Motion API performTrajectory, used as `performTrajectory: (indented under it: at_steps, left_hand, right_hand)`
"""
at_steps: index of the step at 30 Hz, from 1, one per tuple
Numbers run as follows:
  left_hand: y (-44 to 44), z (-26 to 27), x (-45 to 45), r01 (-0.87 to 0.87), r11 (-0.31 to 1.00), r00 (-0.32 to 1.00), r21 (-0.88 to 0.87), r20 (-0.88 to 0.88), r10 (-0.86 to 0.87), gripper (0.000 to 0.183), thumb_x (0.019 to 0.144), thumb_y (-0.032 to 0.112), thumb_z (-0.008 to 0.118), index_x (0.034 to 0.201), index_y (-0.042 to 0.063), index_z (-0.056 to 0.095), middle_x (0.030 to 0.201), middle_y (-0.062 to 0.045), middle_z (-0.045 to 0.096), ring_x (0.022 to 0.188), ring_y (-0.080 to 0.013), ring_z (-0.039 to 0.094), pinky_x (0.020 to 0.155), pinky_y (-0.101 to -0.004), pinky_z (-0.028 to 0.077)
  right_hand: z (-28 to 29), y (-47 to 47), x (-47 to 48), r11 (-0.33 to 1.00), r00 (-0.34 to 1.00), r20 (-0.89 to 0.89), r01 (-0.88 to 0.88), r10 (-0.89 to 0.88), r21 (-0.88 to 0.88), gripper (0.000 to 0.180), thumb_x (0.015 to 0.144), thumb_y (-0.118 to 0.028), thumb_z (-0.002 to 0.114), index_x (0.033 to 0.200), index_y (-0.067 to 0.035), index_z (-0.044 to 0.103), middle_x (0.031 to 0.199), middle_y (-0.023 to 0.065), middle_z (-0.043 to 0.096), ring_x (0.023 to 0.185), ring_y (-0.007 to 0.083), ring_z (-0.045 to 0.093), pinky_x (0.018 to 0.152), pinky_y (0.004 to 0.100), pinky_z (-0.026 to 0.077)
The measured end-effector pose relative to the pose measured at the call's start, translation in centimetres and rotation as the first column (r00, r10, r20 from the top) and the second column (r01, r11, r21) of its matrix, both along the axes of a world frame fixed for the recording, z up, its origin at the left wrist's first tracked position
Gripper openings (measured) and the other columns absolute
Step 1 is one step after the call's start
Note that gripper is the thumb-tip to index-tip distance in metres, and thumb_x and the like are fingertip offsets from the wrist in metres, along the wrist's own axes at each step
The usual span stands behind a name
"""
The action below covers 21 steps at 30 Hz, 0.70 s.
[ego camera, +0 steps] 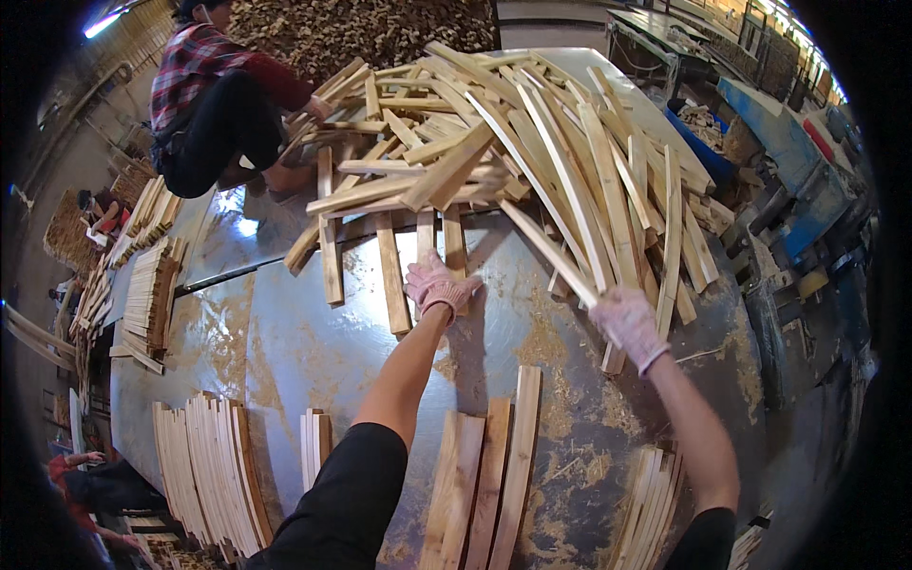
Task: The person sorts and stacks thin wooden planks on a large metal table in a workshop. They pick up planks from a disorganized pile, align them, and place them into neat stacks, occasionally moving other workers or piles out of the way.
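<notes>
My left hand point(436, 281), in a pink knit glove, reaches over the near edge of the heap with fingers spread. It touches a pale wooden strip point(425, 231), beside another strip point(454, 242) on its right. Farther right, my gloved right hand point(628, 324) is closed around the near end of a long wooden strip point(548, 253), which slants up and left into the pile. The large jumbled pile of wooden strips point(434, 132) covers the far part of the metal table point(342, 356). My right hand is slightly blurred.
Nearest me lie several loose strips point(491, 477), a long row of strips point(210, 470), a small bundle point(315, 445) and another stack point(648, 499). A person point(221, 100) squats on the table at the far left, handling strips. Blue machinery point(812, 192) stands right.
</notes>
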<state>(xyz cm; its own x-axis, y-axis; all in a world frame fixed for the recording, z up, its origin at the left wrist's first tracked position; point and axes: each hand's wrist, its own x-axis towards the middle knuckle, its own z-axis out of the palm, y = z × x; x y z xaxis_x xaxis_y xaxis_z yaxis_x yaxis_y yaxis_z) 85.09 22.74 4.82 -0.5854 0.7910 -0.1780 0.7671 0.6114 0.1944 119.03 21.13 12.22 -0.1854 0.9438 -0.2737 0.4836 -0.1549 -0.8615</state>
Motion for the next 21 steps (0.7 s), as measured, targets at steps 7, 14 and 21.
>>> performTrajectory:
  at_steps: [7,14,21]
  left_hand:
    - [-0.6,0.7,0.4,-0.041,0.999,0.992,-0.007,0.122,0.041,0.079,0.072,0.030,0.082,0.137,0.011,0.040,0.124,-0.028,0.057,0.120,-0.0456,0.057,0.097,-0.0511,0.053]
    - [-13.5,2.9,-3.6,0.109,0.979,0.940,0.173,0.302,-0.159,0.080,0.073,0.016,0.081,0.141,0.004,0.039,0.119,-0.021,0.060,0.102,-0.0365,0.066,0.085,-0.0457,0.056]
    - [-28.3,5.3,-0.7,-0.499,0.857,-0.543,-0.127,0.817,-0.195,0.074,0.083,0.024,0.081,0.143,0.000,0.044,0.120,-0.021,0.061,0.109,-0.0332,0.063,0.098,-0.0462,0.054]
  right_hand:
    - [3.3,9.6,-3.8,0.992,0.976,-0.198,0.068,-0.089,-0.107,0.004,0.085,-0.007,0.073,0.083,-0.010,0.076,0.076,0.0033,0.069,0.057,0.0138,0.062,0.048,0.0267,0.054]
    - [6.2,10.0,-5.5,0.962,0.984,-0.152,0.046,-0.089,-0.268,0.011,0.086,-0.010,0.073,0.080,-0.003,0.067,0.068,0.0094,0.064,0.053,0.0167,0.062,0.042,0.0322,0.053]
    - [1.0,-10.7,-6.3,0.903,0.680,-0.700,-0.133,-0.217,-0.409,0.054,0.098,-0.024,0.058,0.137,0.011,0.042,0.096,0.0150,0.064,0.064,0.0138,0.062,0.052,0.0218,0.058]
